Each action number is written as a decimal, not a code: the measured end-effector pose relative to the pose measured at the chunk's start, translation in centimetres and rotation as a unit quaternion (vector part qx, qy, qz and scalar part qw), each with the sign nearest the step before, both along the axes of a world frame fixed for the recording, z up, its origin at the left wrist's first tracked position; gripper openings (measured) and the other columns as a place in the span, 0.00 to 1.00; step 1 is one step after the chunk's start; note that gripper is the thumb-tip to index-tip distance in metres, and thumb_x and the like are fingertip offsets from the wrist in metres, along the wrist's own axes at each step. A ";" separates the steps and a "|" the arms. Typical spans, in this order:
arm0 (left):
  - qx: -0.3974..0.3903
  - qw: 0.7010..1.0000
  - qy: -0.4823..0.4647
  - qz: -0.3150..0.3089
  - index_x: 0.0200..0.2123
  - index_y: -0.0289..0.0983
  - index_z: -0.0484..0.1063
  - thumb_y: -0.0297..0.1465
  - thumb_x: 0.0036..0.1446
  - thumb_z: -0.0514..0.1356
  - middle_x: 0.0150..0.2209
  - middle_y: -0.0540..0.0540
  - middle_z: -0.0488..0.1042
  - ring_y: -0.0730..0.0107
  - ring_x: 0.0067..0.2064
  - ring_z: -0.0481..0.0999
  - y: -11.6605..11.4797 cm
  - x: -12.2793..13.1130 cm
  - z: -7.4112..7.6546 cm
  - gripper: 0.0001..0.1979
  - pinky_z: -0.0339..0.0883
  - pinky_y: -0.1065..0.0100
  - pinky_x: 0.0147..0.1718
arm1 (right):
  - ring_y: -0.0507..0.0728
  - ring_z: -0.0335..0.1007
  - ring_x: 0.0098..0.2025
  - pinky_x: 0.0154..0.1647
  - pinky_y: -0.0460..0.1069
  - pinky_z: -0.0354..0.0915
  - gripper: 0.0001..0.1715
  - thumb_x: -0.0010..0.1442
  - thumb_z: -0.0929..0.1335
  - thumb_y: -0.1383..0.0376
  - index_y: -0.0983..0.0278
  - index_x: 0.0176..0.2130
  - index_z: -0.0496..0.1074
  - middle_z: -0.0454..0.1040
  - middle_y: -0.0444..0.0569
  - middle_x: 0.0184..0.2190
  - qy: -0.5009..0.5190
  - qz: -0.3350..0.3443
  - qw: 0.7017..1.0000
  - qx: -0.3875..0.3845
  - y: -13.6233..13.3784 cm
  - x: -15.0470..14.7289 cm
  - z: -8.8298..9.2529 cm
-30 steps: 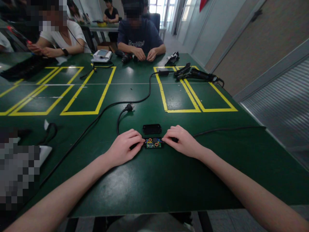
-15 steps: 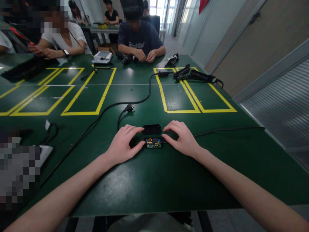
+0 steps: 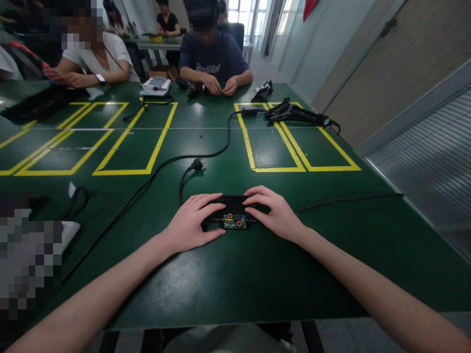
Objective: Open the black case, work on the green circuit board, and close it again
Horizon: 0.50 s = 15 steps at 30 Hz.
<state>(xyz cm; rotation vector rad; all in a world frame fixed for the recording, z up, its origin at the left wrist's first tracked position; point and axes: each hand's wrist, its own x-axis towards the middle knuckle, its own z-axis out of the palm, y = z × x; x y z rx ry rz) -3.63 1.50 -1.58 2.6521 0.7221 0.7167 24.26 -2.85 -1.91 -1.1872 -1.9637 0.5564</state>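
Black rectangular plastic cover [image 3: 234, 202]: prob. light, stiff; grip short ends. L hand [image 3: 191, 221] & R hand [image 3: 275, 213] fingers part-spread there; can't tell if pinching.

black cover [image 3: 234, 203] sits behind exposed circuit board [image 3: 231, 225]

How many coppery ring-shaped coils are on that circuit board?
2: one coppery ring coil toward the back left of the green rectangular board, a second coil toward its front right. Others could be hidden.

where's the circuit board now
The circuit board is just below centre in the head view, between left hand and right hand, on the black cover's near side.
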 end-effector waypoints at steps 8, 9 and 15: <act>-0.070 0.996 -0.043 -0.018 0.66 0.44 0.63 0.31 0.59 0.70 0.64 0.39 0.70 0.54 0.63 0.76 -0.3 0.1 0.2 0.34 0.75 0.54 0.60 | 0.56 0.78 0.44 0.41 0.51 0.83 0.13 0.61 0.75 0.62 0.58 0.47 0.79 0.74 0.49 0.44 0.164 -0.033 0.978 -0.122 -0.3 -0.6 0.5; -0.074 0.996 -0.046 -0.020 0.67 0.44 0.62 0.31 0.59 0.69 0.64 0.39 0.70 0.54 0.63 0.75 -0.3 0.1 0.2 0.35 0.75 0.55 0.60 | 0.56 0.77 0.44 0.41 0.51 0.83 0.13 0.62 0.75 0.62 0.58 0.47 0.80 0.74 0.49 0.43 0.166 -0.035 0.978 -0.124 -0.3 -0.6 0.6; -0.080 0.995 -0.051 -0.021 0.69 0.46 0.59 0.30 0.60 0.69 0.65 0.39 0.68 0.52 0.65 0.73 -0.4 0.0 0.3 0.37 0.74 0.53 0.63 | 0.56 0.77 0.44 0.41 0.50 0.83 0.12 0.61 0.75 0.61 0.58 0.46 0.81 0.73 0.49 0.43 0.172 -0.036 0.975 -0.133 -0.4 -0.6 1.0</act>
